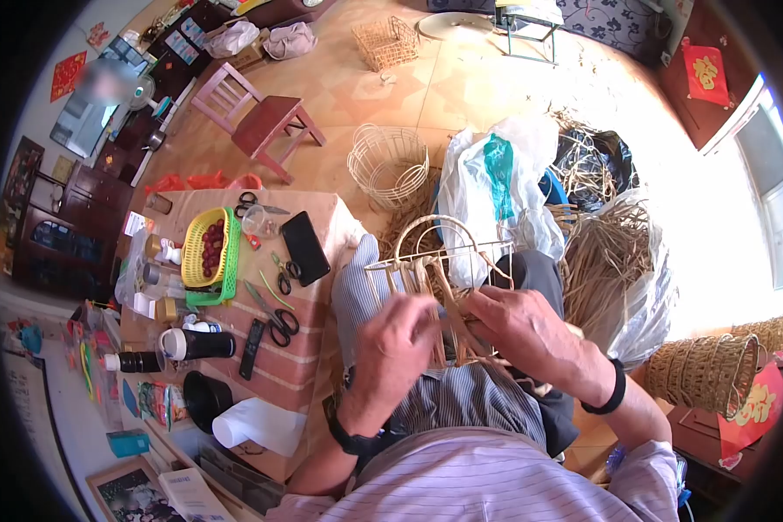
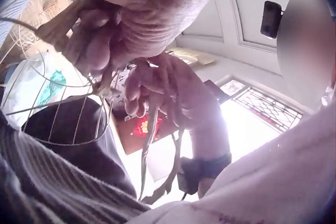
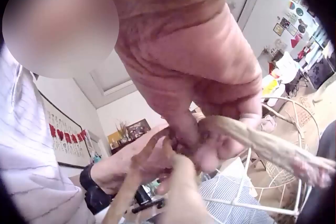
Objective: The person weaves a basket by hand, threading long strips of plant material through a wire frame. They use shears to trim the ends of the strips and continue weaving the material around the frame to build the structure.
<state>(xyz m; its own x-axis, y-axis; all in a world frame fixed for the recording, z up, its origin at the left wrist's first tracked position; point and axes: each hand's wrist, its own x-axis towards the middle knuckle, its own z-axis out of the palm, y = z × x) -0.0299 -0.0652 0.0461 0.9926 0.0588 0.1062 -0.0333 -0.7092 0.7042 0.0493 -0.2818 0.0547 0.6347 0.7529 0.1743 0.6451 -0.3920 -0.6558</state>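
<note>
A small basket frame (image 1: 435, 252) of pale thin rods, with an arched handle, sits in the person's lap between both hands. Dry, flat straw strips (image 1: 448, 300) are looped over its near rim and hang down. The left hand (image 1: 398, 337) curls its fingers around the strips at the rim, as the left wrist view also shows. Close beside it, the right hand (image 1: 526, 326) pinches a straw strip (image 3: 252, 142) between thumb and fingers. Long strip ends (image 2: 152, 140) dangle below the hands. The exact spot where the fingertips meet the rim is partly hidden.
At left, a cloth-covered table (image 1: 317, 374) carries scissors (image 1: 283, 326), a phone (image 1: 305, 249) and a yellow basket (image 1: 204, 248) of red fruit. Straw bundles (image 1: 613, 252) and plastic bags (image 1: 513, 165) lie ahead right. Another rod frame (image 1: 387, 165) stands on the floor.
</note>
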